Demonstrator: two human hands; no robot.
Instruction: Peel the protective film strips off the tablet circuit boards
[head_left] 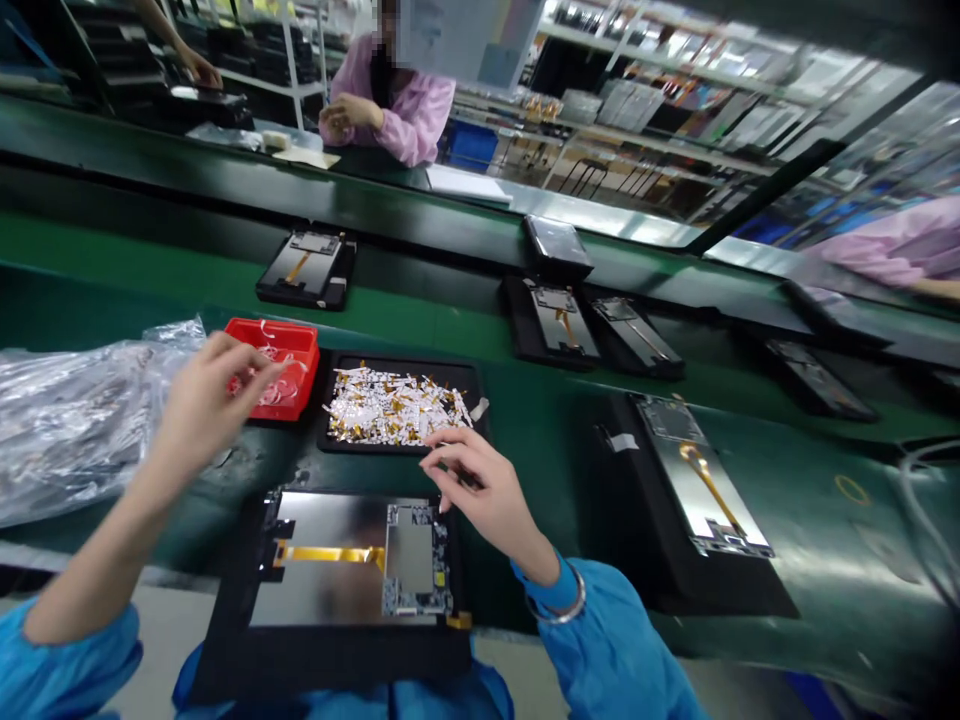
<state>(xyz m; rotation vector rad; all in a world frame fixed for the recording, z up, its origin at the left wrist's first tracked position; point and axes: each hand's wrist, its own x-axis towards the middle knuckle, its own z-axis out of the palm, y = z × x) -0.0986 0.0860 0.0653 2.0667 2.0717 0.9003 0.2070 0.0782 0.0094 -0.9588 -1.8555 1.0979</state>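
Observation:
My left hand (214,395) is over the left side of a red tray (309,372) that holds thin, whitish, ring-like scraps. Its thumb and forefinger are pinched together; whatever lies between them is too small to name. My right hand (484,490) hovers by the near right edge of a black tray (324,430) heaped with small white and amber flex parts (394,405). Its fingers are bent but apart, with nothing visible in them. Below both hands lies an opened tablet screen assembly (322,590), its circuit board (412,560) to the right and an amber ribbon cable (330,553) across its back.
Clear plastic bags (82,420) lie at left. Another screen assembly (712,480) rests on black foam at right, near a yellow rubber band (851,489). More assemblies (559,325) sit on the green belt beyond. Across it, a person in pink (420,110) sits.

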